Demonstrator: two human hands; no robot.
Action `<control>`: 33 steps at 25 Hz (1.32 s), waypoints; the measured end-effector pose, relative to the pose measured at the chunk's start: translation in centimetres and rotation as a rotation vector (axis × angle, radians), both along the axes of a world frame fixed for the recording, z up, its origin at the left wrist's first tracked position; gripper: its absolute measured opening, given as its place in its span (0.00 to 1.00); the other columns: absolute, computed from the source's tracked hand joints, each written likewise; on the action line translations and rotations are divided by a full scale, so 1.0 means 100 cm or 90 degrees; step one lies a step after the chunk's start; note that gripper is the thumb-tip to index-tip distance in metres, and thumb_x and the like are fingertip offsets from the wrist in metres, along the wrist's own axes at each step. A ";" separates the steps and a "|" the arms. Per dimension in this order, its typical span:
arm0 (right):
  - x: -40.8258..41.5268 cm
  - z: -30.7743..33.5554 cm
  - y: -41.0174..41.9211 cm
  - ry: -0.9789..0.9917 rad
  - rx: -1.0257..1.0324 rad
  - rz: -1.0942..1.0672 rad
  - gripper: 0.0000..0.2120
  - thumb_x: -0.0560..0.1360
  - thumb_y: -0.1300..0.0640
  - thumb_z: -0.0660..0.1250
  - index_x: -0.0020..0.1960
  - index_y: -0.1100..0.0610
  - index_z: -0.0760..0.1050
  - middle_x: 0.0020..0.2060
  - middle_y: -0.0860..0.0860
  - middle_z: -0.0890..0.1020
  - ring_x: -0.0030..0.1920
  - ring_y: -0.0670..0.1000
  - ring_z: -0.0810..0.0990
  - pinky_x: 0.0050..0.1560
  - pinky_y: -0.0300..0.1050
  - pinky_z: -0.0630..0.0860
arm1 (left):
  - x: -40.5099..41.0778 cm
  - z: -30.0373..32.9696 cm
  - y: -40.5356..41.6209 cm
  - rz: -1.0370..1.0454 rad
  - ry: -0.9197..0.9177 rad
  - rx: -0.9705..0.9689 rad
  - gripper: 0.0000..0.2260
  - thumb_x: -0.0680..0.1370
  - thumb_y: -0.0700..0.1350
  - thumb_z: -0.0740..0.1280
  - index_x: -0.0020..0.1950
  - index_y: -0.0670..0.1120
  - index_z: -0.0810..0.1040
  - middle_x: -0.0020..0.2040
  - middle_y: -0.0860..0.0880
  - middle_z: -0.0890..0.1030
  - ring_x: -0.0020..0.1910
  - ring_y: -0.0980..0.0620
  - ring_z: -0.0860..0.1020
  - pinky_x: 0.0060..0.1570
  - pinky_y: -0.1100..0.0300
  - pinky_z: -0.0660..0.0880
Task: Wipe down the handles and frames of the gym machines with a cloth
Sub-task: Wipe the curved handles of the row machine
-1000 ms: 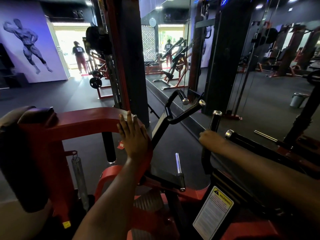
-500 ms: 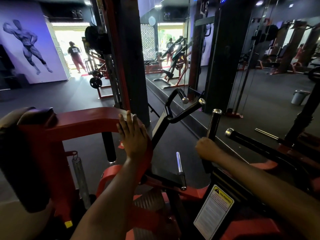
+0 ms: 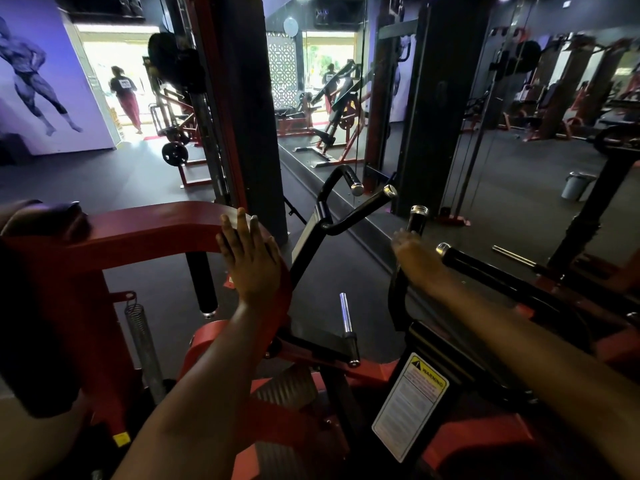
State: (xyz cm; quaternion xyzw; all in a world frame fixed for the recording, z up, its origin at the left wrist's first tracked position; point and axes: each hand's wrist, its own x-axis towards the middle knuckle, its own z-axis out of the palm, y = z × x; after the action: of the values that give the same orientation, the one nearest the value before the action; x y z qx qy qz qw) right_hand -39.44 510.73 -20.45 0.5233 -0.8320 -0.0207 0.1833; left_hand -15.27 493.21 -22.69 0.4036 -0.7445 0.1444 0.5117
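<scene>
Red frame (image 3: 145, 233) under the left hand (image 3: 251, 259), fingers straight and together, flat on the bend. At 3 o'clock from it, the right hand (image 3: 417, 259) is curled round an upright black handle (image 3: 415, 220); whether it holds a cloth cannot be told. Warning label (image 3: 408, 407) at 6 o'clock. Mirror (image 3: 519, 150) beyond at 1 o'clock.

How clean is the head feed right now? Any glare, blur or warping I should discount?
Head view: the doorway is blown out white, while the machine's red frame sits in dim light; the right hand on the black handle is motion-blurred, the left hand sharp; wide-angle warping bends the pillars; the mirror wall doubles machines.
</scene>
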 end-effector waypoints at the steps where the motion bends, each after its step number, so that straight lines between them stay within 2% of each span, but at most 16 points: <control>1: 0.007 -0.018 0.001 0.026 0.055 -0.016 0.19 0.78 0.68 0.55 0.69 0.67 0.65 0.70 0.63 0.66 0.72 0.60 0.63 0.73 0.51 0.57 | 0.000 0.001 0.000 -0.001 0.002 0.008 0.22 0.83 0.47 0.53 0.74 0.38 0.64 0.76 0.38 0.59 0.76 0.36 0.51 0.75 0.45 0.41; 3: 0.027 -0.058 0.022 0.026 0.102 0.088 0.22 0.77 0.70 0.53 0.71 0.67 0.62 0.72 0.63 0.62 0.74 0.60 0.59 0.74 0.51 0.52 | 0.001 0.001 0.001 -0.004 0.006 0.022 0.22 0.83 0.47 0.52 0.74 0.38 0.65 0.76 0.39 0.59 0.76 0.37 0.51 0.75 0.46 0.40; 5: 0.043 -0.069 0.062 -0.108 0.063 0.259 0.23 0.75 0.73 0.56 0.70 0.66 0.64 0.71 0.61 0.64 0.73 0.58 0.61 0.73 0.45 0.51 | 0.000 0.001 0.001 -0.007 0.011 0.027 0.21 0.83 0.47 0.51 0.73 0.39 0.65 0.76 0.39 0.59 0.76 0.37 0.51 0.75 0.46 0.39; 6: 0.044 -0.068 0.073 -0.171 0.031 0.290 0.22 0.75 0.73 0.56 0.69 0.66 0.66 0.70 0.60 0.66 0.72 0.56 0.63 0.72 0.43 0.53 | 0.000 0.001 0.001 -0.007 0.013 0.029 0.21 0.83 0.47 0.50 0.74 0.39 0.65 0.76 0.39 0.59 0.76 0.36 0.51 0.75 0.46 0.39; 8: 0.051 -0.054 0.074 -0.314 -0.178 0.176 0.19 0.78 0.71 0.56 0.67 0.65 0.69 0.65 0.60 0.73 0.67 0.56 0.71 0.69 0.43 0.65 | -0.001 0.000 0.002 -0.006 0.014 0.032 0.21 0.83 0.47 0.50 0.74 0.39 0.65 0.77 0.39 0.59 0.76 0.36 0.51 0.75 0.46 0.38; 10: 0.049 -0.039 0.047 -0.512 -0.454 -0.123 0.16 0.80 0.67 0.54 0.67 0.65 0.68 0.58 0.59 0.77 0.60 0.57 0.76 0.56 0.45 0.73 | -0.001 0.001 0.003 -0.006 0.017 0.038 0.21 0.83 0.47 0.51 0.74 0.39 0.64 0.77 0.39 0.59 0.76 0.36 0.51 0.75 0.47 0.38; 11: 0.043 -0.027 0.032 -0.632 -0.545 -0.276 0.16 0.80 0.65 0.55 0.67 0.65 0.68 0.56 0.58 0.77 0.58 0.57 0.76 0.50 0.43 0.72 | -0.001 0.001 0.003 -0.006 0.016 0.036 0.21 0.83 0.47 0.52 0.74 0.39 0.64 0.77 0.39 0.59 0.76 0.36 0.51 0.75 0.47 0.38; 12: 0.034 -0.021 0.018 -0.732 -0.608 -0.357 0.16 0.80 0.65 0.55 0.66 0.65 0.68 0.58 0.59 0.77 0.56 0.57 0.77 0.47 0.43 0.70 | 0.000 0.001 0.003 -0.004 0.013 0.030 0.21 0.83 0.47 0.52 0.74 0.39 0.65 0.77 0.39 0.59 0.76 0.37 0.51 0.75 0.47 0.38; 14: 0.029 -0.022 0.005 -0.782 -0.605 -0.382 0.16 0.78 0.65 0.56 0.65 0.64 0.70 0.60 0.59 0.77 0.55 0.56 0.77 0.46 0.43 0.69 | 0.000 0.001 0.003 -0.002 0.008 0.016 0.21 0.83 0.47 0.52 0.73 0.39 0.65 0.76 0.38 0.60 0.76 0.36 0.52 0.75 0.47 0.38; 18: 0.060 -0.040 0.033 -0.709 -0.274 -0.353 0.13 0.79 0.65 0.56 0.61 0.66 0.73 0.51 0.59 0.77 0.52 0.58 0.78 0.46 0.44 0.74 | -0.003 0.002 0.002 0.016 0.021 0.011 0.21 0.83 0.47 0.50 0.73 0.39 0.66 0.76 0.39 0.61 0.75 0.35 0.54 0.75 0.46 0.41; 22: 0.064 -0.029 0.054 -0.579 0.004 -0.360 0.13 0.79 0.62 0.57 0.60 0.65 0.73 0.57 0.61 0.77 0.57 0.58 0.77 0.52 0.45 0.72 | -0.008 0.001 0.003 0.014 0.049 0.006 0.21 0.84 0.47 0.49 0.73 0.39 0.67 0.75 0.38 0.62 0.74 0.35 0.57 0.75 0.46 0.41; 24: 0.070 -0.022 0.048 -0.463 0.033 -0.277 0.12 0.79 0.62 0.59 0.60 0.65 0.73 0.57 0.61 0.78 0.57 0.58 0.77 0.55 0.46 0.74 | -0.008 0.001 0.004 0.005 0.047 0.002 0.21 0.84 0.47 0.49 0.73 0.39 0.67 0.75 0.38 0.62 0.74 0.35 0.56 0.75 0.47 0.40; 27: 0.064 0.014 0.018 -0.332 -0.132 -0.072 0.11 0.80 0.62 0.57 0.57 0.65 0.74 0.54 0.61 0.79 0.54 0.56 0.78 0.49 0.40 0.70 | -0.006 -0.001 0.005 -0.008 0.047 0.018 0.21 0.84 0.46 0.51 0.74 0.39 0.65 0.76 0.38 0.60 0.75 0.35 0.54 0.75 0.46 0.39; 29: 0.022 0.039 -0.006 -0.213 -0.191 0.000 0.11 0.79 0.64 0.58 0.59 0.64 0.75 0.57 0.60 0.77 0.58 0.57 0.76 0.55 0.41 0.69 | -0.005 -0.002 0.006 -0.016 0.045 0.012 0.20 0.83 0.45 0.54 0.74 0.39 0.65 0.76 0.38 0.59 0.75 0.35 0.53 0.75 0.45 0.41; 31: -0.023 0.047 -0.018 -0.009 -0.080 -0.002 0.12 0.78 0.63 0.59 0.59 0.62 0.76 0.61 0.60 0.75 0.65 0.59 0.71 0.65 0.51 0.66 | -0.003 -0.001 0.007 -0.029 0.037 0.013 0.20 0.83 0.45 0.54 0.74 0.38 0.64 0.76 0.38 0.59 0.76 0.35 0.53 0.75 0.45 0.40; 33: -0.032 0.031 -0.019 0.113 0.086 -0.039 0.12 0.78 0.63 0.58 0.57 0.62 0.77 0.57 0.60 0.77 0.65 0.60 0.70 0.65 0.57 0.68 | -0.002 -0.001 0.007 -0.027 0.033 0.013 0.20 0.83 0.45 0.53 0.74 0.38 0.64 0.76 0.38 0.58 0.75 0.35 0.52 0.75 0.45 0.40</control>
State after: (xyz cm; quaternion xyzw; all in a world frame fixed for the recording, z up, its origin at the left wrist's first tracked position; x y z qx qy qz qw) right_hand -42.61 508.86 -17.33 0.5047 -0.8249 -0.1285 0.2197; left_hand -15.46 493.92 -22.82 0.3966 -0.7410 0.1155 0.5294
